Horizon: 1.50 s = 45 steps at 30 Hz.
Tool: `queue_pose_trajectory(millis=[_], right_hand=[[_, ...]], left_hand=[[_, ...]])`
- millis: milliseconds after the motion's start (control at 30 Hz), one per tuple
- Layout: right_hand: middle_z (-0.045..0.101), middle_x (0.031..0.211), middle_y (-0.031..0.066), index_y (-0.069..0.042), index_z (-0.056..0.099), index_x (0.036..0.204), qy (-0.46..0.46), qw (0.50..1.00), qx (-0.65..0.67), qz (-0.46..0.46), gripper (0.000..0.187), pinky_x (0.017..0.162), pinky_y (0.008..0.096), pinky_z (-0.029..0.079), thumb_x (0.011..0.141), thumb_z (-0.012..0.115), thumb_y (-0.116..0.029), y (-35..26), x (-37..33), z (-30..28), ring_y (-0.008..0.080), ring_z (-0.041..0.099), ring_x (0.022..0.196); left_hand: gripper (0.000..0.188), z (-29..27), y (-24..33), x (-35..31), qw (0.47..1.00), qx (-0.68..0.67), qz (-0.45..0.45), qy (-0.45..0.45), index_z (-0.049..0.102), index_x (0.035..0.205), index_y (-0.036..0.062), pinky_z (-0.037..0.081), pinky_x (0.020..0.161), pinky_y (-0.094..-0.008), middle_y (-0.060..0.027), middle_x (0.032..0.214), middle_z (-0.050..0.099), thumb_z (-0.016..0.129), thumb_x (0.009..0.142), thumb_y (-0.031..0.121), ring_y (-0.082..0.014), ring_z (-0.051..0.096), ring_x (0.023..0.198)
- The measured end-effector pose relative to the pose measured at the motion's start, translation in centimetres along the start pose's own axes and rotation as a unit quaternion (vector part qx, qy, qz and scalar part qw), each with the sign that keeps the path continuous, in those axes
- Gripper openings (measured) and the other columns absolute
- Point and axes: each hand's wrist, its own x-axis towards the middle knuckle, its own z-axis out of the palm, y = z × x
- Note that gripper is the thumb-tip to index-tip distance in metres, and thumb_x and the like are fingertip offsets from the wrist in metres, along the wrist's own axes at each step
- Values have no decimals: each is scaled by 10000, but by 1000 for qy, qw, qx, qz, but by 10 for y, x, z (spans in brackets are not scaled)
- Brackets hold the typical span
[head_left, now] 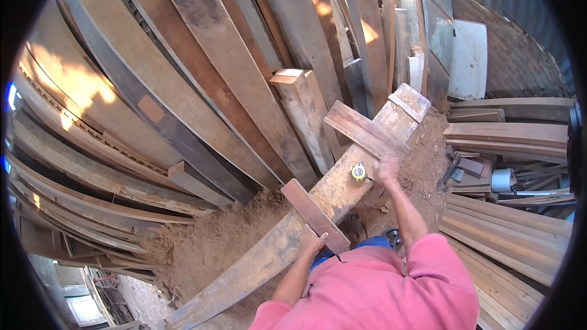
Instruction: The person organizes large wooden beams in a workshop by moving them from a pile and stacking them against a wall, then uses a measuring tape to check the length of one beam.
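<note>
Closest in, the person in the pink shirt has the left hand [313,243] closed around the lower end of a short reddish-brown wooden board [313,215], which lies slantwise across a long, weathered pale timber plank [269,250]. That plank runs from the lower left up to the right, over a floor of loose reddish sawdust [214,238].

Further along the plank, the right hand [387,168] is raised over it, blurred, so I cannot tell whether it is open or gripping anything. Just beside it, on the plank's top face, sits a small yellow tape measure [358,172].

Beyond that, a short grey-brown plank offcut [365,129] lies crosswise on the plank, and a squarish pale block [409,101] rests at its far end.

No box or bin shows anywhere here. Behind, a dense wall of long leaning boards [202,55] crowds the left and back, with a thick pale square-ended beam [302,116] propped among them. To the right, flat planks lie stacked [507,238], with a grey roll of tape [502,179] among scraps.
</note>
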Motion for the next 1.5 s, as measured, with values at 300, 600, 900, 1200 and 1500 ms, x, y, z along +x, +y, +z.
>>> queue_pose_trajectory(millis=[300,600,900,1200,1500], right_hand=[[494,1350,228,-258,479,1375,-102,993,-59,-20,565,1008,517,440,839,647,-194,-43,-45,55,380,512,1243],[584,1223,233,-185,453,1360,-112,956,265,-49,699,1007,469,459,731,758,-164,-23,-132,71,428,556,1187],[615,820,112,-128,558,1113,-155,541,786,255,348,632,498,513,935,606,-423,88,-297,70,292,618,654],[672,799,98,-37,660,775,-199,852,355,330,295,528,426,489,890,573,-294,51,-471,192,216,609,633],[614,734,66,-109,684,807,-128,796,447,388,218,560,388,424,870,555,-274,123,-587,387,205,517,638]], left_hand=[[870,-26,8,-5,999,19,27,-30,299,1428,-56,405,1071,-475,-319,1364,485,719,787,357,-449,509,1245],[943,-78,-94,5,940,303,159,-21,279,1520,66,268,1161,-518,-299,1534,265,709,760,423,-470,237,1427],[770,-100,-158,83,816,387,364,-225,477,1438,114,224,1182,-513,-269,1553,282,633,799,515,-441,259,1441],[945,-142,-200,61,768,435,439,-168,231,1557,167,105,1175,-611,-211,1627,94,686,786,467,-394,67,1505],[731,-121,-182,41,664,420,607,-123,427,1402,79,324,1085,-541,-240,1437,406,658,818,453,-393,359,1357]])
